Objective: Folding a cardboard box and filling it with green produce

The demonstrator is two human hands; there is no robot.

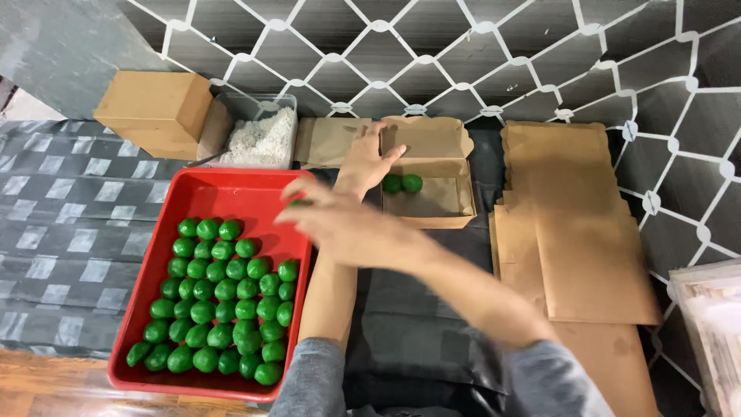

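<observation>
Holding green balls: red tray [231, 193], brown box [432, 201].

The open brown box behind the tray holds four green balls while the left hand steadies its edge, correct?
Not quite. The head view shows only two green balls in the open brown box; the left hand does rest on its edge.

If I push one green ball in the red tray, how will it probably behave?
A green ball looks round and smooth, so it would probably roll, but close neighbours and the red tray wall should stop it soon. The surface looks glossy, so it may be a little slippery. The right hand seems to lift one easily, which suggests it is light.
</observation>
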